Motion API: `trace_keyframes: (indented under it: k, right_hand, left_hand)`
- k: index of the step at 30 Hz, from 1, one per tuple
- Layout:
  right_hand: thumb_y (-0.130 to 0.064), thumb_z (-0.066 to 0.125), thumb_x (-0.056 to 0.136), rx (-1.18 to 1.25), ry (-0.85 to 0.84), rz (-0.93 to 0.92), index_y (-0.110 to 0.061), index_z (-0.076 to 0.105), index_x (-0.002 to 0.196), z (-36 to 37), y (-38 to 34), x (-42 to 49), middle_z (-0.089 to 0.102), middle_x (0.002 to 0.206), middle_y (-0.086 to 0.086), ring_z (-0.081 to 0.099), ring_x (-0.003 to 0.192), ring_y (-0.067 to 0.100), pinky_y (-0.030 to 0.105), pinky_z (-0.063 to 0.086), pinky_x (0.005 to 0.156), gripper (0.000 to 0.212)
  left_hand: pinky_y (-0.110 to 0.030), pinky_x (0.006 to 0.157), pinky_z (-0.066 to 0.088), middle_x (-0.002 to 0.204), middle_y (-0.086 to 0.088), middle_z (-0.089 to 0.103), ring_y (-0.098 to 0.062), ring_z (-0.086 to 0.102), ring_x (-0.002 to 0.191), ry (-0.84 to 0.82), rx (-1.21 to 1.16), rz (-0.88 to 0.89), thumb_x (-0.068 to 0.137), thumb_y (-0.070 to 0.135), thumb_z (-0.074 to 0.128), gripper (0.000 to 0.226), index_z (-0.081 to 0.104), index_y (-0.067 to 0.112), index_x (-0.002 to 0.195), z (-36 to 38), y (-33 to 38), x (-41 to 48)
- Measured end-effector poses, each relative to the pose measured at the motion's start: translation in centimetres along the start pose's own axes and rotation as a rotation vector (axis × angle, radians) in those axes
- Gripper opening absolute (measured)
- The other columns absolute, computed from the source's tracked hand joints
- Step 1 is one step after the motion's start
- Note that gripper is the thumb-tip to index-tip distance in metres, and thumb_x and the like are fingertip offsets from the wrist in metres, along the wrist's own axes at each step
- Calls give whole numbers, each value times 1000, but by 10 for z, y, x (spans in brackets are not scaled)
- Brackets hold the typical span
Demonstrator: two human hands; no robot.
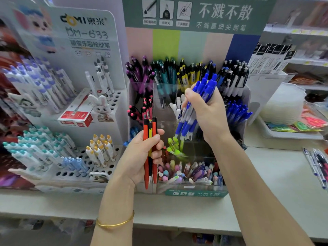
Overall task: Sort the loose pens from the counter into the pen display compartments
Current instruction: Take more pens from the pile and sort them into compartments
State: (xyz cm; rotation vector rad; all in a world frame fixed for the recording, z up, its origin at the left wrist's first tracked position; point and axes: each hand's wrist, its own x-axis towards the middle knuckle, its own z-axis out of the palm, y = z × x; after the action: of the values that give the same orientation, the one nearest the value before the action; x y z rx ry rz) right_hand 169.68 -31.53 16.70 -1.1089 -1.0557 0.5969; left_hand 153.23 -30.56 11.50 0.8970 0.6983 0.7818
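Blue pens (198, 103) with clear barrels, red and yellow pens (150, 150), perhaps black-tipped

The blue pens (196, 105) were glossy plastic with clear barrels, the red pens (150, 150) smooth plastic, the display (165, 121) clear shiny plastic, the counter (177, 208) matt, and the bangle (115, 224) polished metal.

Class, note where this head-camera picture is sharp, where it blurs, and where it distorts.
Head view: the blue pens in the right hand are sharp; goods at the far left edge blur; the white display card leans from wide-angle stretch; light is even.
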Motion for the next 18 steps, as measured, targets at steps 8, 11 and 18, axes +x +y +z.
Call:
trace_keyframes:
  k: [8, 11, 18]
  right_hand:
    - [-15, 66, 85, -103, 213, -230, -19, 50, 77, 37, -3, 30, 54, 66, -4, 57, 64, 16, 41, 53, 70, 19]
    - [-27, 65, 85, -511, 84, -260, -19, 49, 75, 60, 9, 30, 55, 62, -4, 58, 63, 22, 44, 50, 66, 21]
    - [-32, 64, 88, -982, 41, -366, -16, 58, 98, 80, 30, 34, 64, 77, 1, 57, 76, 25, 34, 39, 58, 20]
  left_hand:
    - [-21, 45, 33, 62, 1, 50, -9, 37, 47, 36, 48, 53, 100, 6, 42, 19, 54, 9, 114, -11, 8, 3]
    - [-22, 46, 33, 62, 0, 51, -10, 38, 47, 48, 49, 52, 100, 6, 42, 19, 54, 9, 114, -14, 10, 5]
    - [-22, 46, 32, 61, 1, 52, -9, 39, 47, 47, 33, 54, 100, 4, 42, 17, 56, 11, 107, -20, 10, 8]
